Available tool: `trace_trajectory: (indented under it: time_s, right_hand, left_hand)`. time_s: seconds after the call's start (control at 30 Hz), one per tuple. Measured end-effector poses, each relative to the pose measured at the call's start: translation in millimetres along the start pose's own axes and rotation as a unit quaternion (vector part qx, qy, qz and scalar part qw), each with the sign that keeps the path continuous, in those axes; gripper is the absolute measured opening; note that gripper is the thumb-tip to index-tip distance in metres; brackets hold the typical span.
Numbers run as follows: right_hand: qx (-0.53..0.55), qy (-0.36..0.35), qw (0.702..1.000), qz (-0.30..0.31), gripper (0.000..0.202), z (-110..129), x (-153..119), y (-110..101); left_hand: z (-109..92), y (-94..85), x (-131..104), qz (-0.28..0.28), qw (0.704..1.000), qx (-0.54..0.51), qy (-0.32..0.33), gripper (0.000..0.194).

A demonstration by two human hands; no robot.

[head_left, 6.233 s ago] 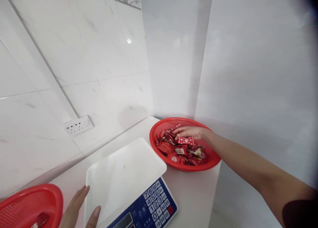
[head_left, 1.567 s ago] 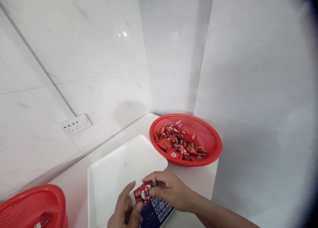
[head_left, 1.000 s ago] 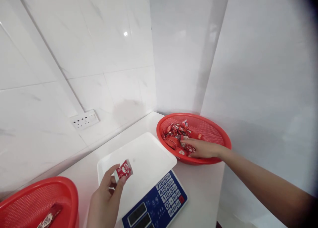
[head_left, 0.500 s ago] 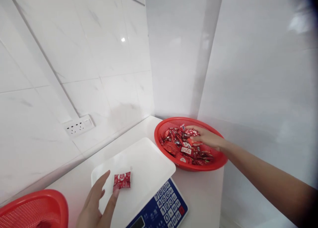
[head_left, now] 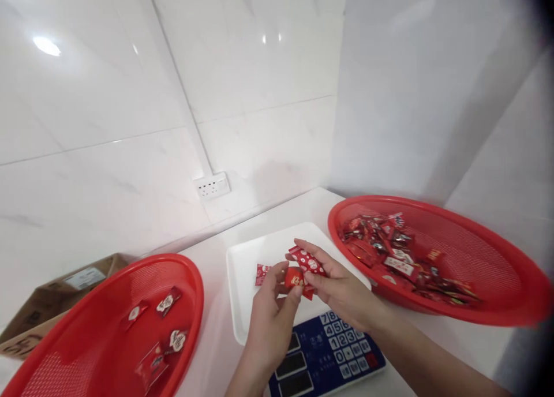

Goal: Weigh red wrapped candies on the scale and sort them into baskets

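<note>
Over the white pan (head_left: 236, 264) of a digital scale, my two hands meet. My left hand (head_left: 270, 316) pinches an orange-red wrapped candy (head_left: 294, 277) between thumb and fingers. In my right hand (head_left: 341, 284) is a red candy packet with white spots (head_left: 308, 261), and it touches or nearly touches the orange-red one. A small red packet (head_left: 261, 274) lies on the pan, partly hidden behind my left fingers. The scale's blue keypad panel (head_left: 322, 351) shows below my wrists.
At right stands a red mesh basket (head_left: 497, 258) with many red-wrapped candies. Another red basket (head_left: 108, 293) at left holds several candies. Behind it sits an open cardboard box (head_left: 86, 277). A wall socket (head_left: 212, 186) is above the white table.
My right hand has come out of the right basket with candy and is now above the scale. My left hand now grips a candy. The view has turned left, showing more of the left basket.
</note>
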State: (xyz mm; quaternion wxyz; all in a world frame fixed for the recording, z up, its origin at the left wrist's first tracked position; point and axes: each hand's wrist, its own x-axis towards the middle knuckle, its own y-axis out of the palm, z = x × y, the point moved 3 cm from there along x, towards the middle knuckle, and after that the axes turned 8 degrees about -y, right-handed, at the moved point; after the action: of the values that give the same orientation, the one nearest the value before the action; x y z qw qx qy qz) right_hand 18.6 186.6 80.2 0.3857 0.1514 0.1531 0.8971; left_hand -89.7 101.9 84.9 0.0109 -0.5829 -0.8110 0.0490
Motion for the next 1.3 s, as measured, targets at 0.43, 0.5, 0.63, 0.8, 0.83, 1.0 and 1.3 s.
trace_trajectory:
  time_s: [0.43, 0.5, 0.63, 0.8, 0.83, 1.0, 1.3]
  right_hand:
    - [-0.149, -0.024, 0.988, 0.033, 0.070, -2.4, 1.1, 1.1]
    - [-0.157, -0.029, 0.987, 0.030, 0.073, -1.8, 1.6, -0.4]
    - [-0.182, -0.008, 0.983, 0.019, 0.077, -1.1, 3.6, -5.9]
    - [-0.223, 0.028, 0.974, -0.001, 0.061, -0.7, 5.9, -14.8]
    - [-0.235, 0.037, 0.971, -0.002, 0.056, -0.7, 6.3, -16.3]
    - [-0.273, 0.046, 0.961, -0.005, 0.050, 0.6, 9.7, -19.8]
    - [-0.472, -0.057, 0.879, 0.036, 0.055, -0.6, 13.6, -28.6]
  left_hand:
    - [3.6, -27.0, 6.8, -0.055, 0.997, -0.054, -0.005, 0.022]
    - [2.3, -33.1, 7.4, -0.071, 0.997, -0.036, -0.003, 0.025]
    - [0.4, -45.0, 9.0, -0.105, 0.994, 0.027, -0.008, 0.027]
    - [-0.3, -53.7, 8.9, -0.128, 0.986, 0.108, -0.013, 0.028]
    - [-0.9, -55.9, 8.3, -0.136, 0.982, 0.127, -0.009, 0.027]
    - [-5.1, -70.6, 3.8, -0.164, 0.969, 0.187, 0.005, 0.026]
    - [3.1, -72.4, 7.6, -0.113, 0.938, 0.326, -0.024, 0.033]
